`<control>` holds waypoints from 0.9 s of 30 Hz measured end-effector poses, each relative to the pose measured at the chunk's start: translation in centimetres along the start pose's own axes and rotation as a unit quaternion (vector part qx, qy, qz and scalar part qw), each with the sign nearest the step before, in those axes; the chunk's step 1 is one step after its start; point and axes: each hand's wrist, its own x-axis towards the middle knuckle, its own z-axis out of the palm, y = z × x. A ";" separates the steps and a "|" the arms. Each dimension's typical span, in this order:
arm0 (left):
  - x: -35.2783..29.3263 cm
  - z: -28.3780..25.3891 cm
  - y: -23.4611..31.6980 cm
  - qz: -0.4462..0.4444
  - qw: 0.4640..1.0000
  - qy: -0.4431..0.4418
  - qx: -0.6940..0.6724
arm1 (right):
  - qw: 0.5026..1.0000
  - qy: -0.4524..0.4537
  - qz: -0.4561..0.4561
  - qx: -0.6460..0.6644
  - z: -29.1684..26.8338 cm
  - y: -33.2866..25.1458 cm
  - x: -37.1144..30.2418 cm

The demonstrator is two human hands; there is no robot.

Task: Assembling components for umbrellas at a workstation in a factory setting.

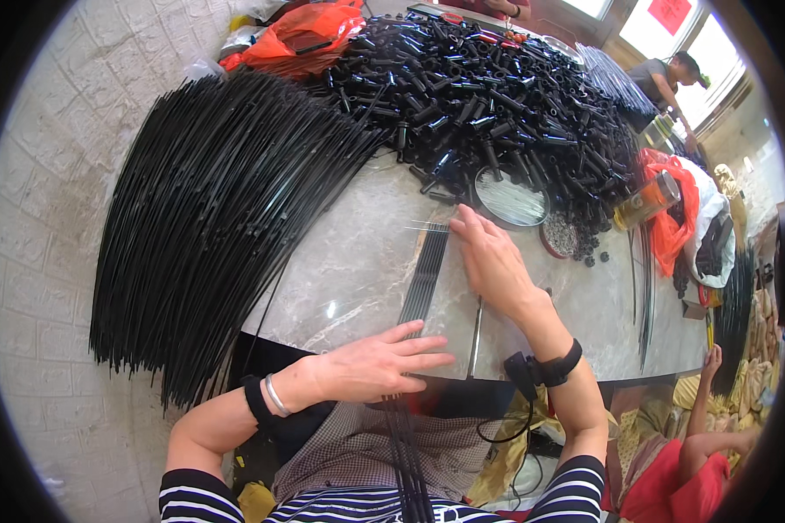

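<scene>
A flat row of thin black rods (425, 272) lies side by side across the table's near edge, the near ends running down past my lap. My left hand (371, 362) rests over them, fingers spread and palm down. At their far ends my right hand (495, 261) has its fingers bent and pressed together. Thin pale pins (426, 228) stick out leftward across the rod ends from beside those fingertips. How the fingertips grip them is hard to make out. Just beyond, a round dish (532, 224) holds many similar pale pins.
A large stack of black rods (227, 218) covers the table's left. Black tubular parts (488, 96) are heaped at the back. A small red dish (545, 244) of tiny bits and a jar (645, 200) stand to the right. A person in red (672, 475) sits at lower right.
</scene>
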 end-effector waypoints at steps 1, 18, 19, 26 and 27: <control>0.0 0.0 0.0 0.000 1.000 -0.004 0.001 | 1.000 0.000 -0.002 0.015 0.1 0.2 0.0; -0.1 1.0 0.0 -0.029 0.999 0.042 0.005 | 0.910 -0.148 -0.005 0.387 -7.1 -7.8 -7.9; -0.3 1.0 -0.2 -0.032 0.999 0.017 0.040 | 0.900 -0.160 -0.016 0.406 -7.4 -9.2 -8.7; 0.2 1.0 0.0 -0.059 0.996 0.056 -0.026 | 0.958 -0.038 -0.126 0.256 -1.3 -11.8 -9.9; 0.2 1.0 0.0 -0.048 0.997 0.059 -0.022 | 0.962 -0.017 -0.136 0.236 -1.1 -11.8 -10.0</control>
